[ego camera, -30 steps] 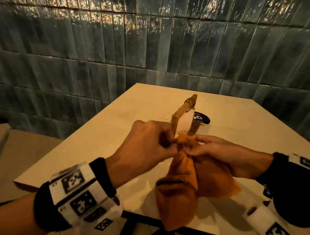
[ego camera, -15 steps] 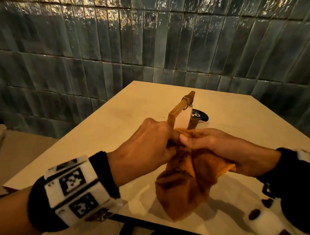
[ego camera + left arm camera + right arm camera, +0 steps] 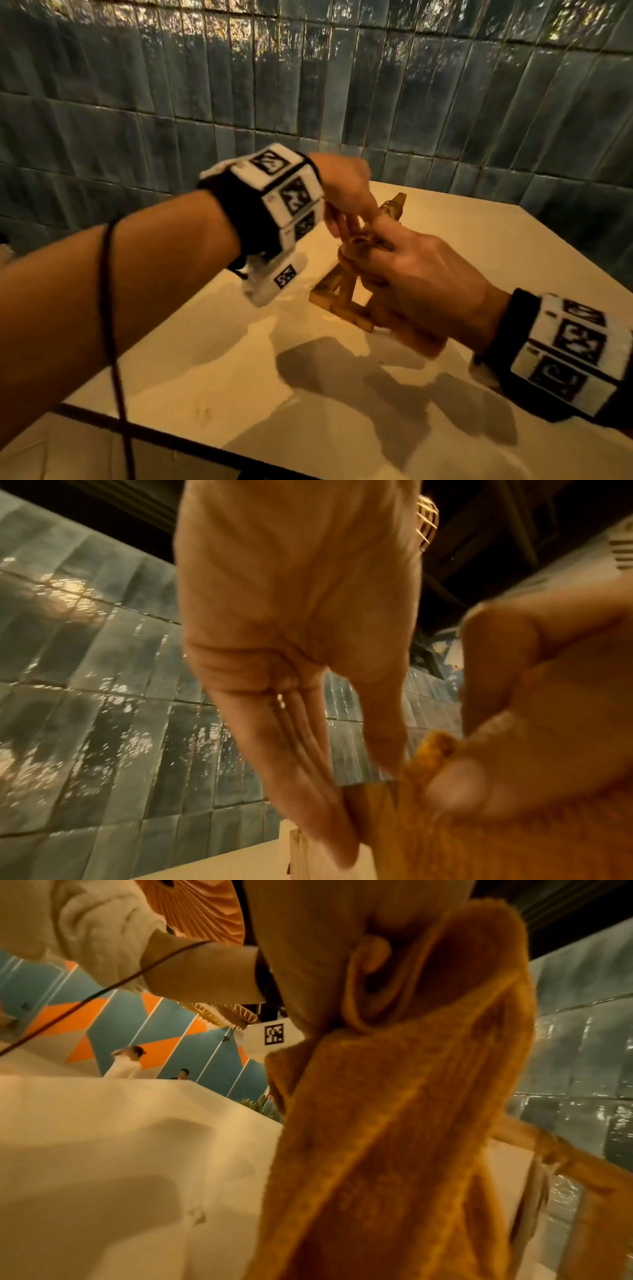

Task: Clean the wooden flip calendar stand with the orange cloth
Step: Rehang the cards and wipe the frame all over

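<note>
Partly hidden, triangular wooden stand [image 3: 339, 310]

Left hand [image 3: 346, 192] reaches down from a raised wrist, pinching the stand [image 3: 349, 311]; right hand [image 3: 418, 277], fingers curled, grips the cloth [image 3: 394, 1123].

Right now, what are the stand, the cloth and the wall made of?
Stand: looks like wood, golden-brown, smooth square bars. Cloth: soft fuzzy fabric, orange, nap visible, probably microfibre. Wall: glossy blue-grey tiles, likely glazed ceramic; they mirror the lights.
</note>
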Demonstrator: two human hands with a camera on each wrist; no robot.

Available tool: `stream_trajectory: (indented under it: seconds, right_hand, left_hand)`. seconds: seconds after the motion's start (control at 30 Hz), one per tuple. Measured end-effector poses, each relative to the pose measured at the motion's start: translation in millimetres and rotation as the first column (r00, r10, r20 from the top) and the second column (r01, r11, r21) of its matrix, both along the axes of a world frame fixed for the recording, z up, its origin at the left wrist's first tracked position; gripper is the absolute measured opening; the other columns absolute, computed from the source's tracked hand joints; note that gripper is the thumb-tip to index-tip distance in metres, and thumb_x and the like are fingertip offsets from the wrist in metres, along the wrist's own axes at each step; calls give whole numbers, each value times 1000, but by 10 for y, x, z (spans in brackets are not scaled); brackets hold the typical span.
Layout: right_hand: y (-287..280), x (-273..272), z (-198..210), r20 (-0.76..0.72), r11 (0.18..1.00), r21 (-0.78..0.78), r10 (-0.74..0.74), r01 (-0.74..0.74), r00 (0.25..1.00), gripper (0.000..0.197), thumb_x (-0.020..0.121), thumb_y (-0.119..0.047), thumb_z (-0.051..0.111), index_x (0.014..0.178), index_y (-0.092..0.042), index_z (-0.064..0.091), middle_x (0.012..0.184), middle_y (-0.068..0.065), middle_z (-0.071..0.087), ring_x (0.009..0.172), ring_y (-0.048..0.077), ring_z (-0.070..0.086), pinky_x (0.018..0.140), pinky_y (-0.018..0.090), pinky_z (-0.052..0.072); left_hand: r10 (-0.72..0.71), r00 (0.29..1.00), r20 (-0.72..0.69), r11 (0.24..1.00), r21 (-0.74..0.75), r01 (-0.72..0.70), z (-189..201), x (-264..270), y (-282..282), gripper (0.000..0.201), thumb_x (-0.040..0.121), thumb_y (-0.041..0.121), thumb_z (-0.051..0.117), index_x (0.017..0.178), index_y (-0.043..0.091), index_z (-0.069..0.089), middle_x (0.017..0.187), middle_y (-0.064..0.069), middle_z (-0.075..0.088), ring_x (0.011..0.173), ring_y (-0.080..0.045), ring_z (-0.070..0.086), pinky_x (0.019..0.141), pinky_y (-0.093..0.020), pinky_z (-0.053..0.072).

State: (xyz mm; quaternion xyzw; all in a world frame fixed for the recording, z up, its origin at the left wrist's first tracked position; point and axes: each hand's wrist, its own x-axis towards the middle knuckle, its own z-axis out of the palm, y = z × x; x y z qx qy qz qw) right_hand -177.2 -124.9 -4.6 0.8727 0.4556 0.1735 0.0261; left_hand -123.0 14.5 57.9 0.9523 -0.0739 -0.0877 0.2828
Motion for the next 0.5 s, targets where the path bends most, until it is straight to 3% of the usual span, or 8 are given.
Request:
stream_trajectory:
  seconds: [0.07, 0.13, 0.27, 0.33, 0.37, 0.43, 0.5]
  right_hand:
    - [59, -9, -69, -36, 996, -46, -74, 72, 997, 47, 80, -21, 70, 124, -13, 55, 118, 7, 50, 89, 21, 59, 72, 31, 56]
    - [63, -27, -177, -96, 994, -70, -92, 86, 991, 46, 87, -26, 62, 129, -19, 48, 123, 2, 46, 93, 15, 55, 77, 25, 53]
    - [87, -90, -174, -107, 988, -110, -118, 106, 987, 44, 79, -22, 71, 120, -15, 56, 110, 5, 56, 83, 17, 60, 69, 26, 54]
    - [137, -85, -83, -84, 995, 20, -94, 96, 992, 47, 71, -17, 78, 114, -10, 59, 104, 10, 59, 73, 21, 63, 59, 29, 56]
    - [174, -73, -39, -82, 994, 34, -98, 101, 992, 50, 75, -18, 74, 120, -9, 56, 109, 10, 56, 78, 23, 62, 62, 32, 57]
    - [200, -28, -70, -68, 990, -2, -143, 143, 987, 54, 88, -25, 60, 137, -16, 39, 127, 5, 42, 96, 19, 56, 78, 26, 53]
    - [192, -32, -136, -72, 988, -34, -151, 149, 986, 53, 91, -28, 57, 139, -20, 36, 129, 1, 36, 95, 14, 52, 79, 22, 49]
  left_hand:
    - [0, 998, 56, 999, 54, -3, -46, 50, -52, 23, 81, 19, 70, 96, 1, 69, 82, -9, 72, 72, -17, 70, 64, -26, 59]
    - [28, 996, 83, 998, 47, -32, -89, 67, -67, 19, 79, 17, 72, 89, 0, 69, 78, -9, 72, 70, -18, 70, 65, -29, 59]
    - [59, 993, 104, 997, 50, -64, -100, 76, -82, 17, 80, 20, 71, 83, 3, 68, 75, -8, 72, 65, -15, 69, 62, -26, 59]
    - [39, 993, 113, 995, 87, -49, -84, 72, -77, 17, 79, 22, 71, 82, 5, 69, 76, -6, 72, 62, -13, 67, 61, -23, 57]
    - [30, 993, 114, 994, 100, -41, -79, 75, -79, 17, 79, 24, 71, 81, 6, 69, 77, -6, 71, 62, -12, 65, 60, -22, 54]
    - [34, 993, 117, 992, 119, -48, -70, 78, -81, 18, 79, 26, 71, 77, 9, 67, 75, -4, 69, 61, -12, 63, 56, -20, 52]
    - [54, 993, 109, 993, 101, -65, -82, 86, -76, 17, 79, 26, 71, 76, 9, 66, 73, -4, 68, 59, -11, 63, 52, -19, 51]
